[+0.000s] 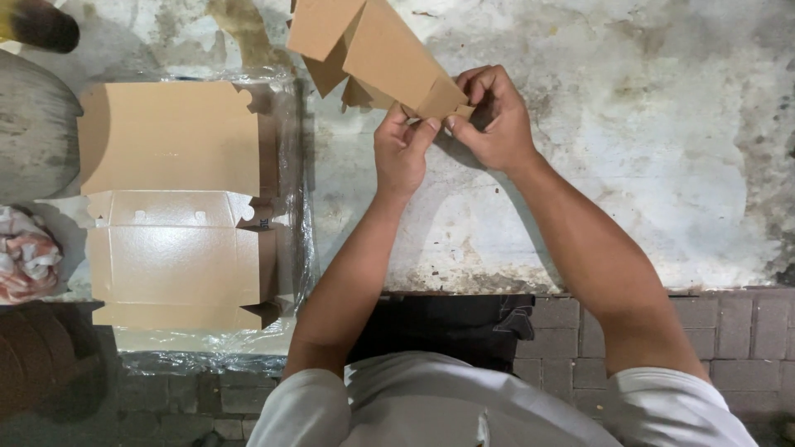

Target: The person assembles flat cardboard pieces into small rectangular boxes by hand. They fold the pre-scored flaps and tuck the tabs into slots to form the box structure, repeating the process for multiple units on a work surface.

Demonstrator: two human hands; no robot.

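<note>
Left grip: the left hand (402,149) is pinched shut on the near corner of the brown cardboard box (377,54), thumb and fingertips clamped on the flap edge.
Right grip: the right hand (495,116) is closed on that same corner from the other side, fingers curled over the fold, thumb tucked under.
Hands together: they sit just beside each other, fingertips almost meeting at the box corner.
Box: half-folded, lifted and tilted, flaps splayed open, stretching away from the hands toward the top edge of the view, above the stained concrete floor (629,165).
Left of the box: a stack of flat cardboard blanks (174,199) lies on clear plastic wrap (290,240), well apart from the box.
Further left of the box: a crumpled red-and-white cloth (29,265) sits just beyond the blanks.
Nearer than the box: grey paving bricks (729,331) border the concrete, and the person's pale shorts (464,406) fill the bottom.
</note>
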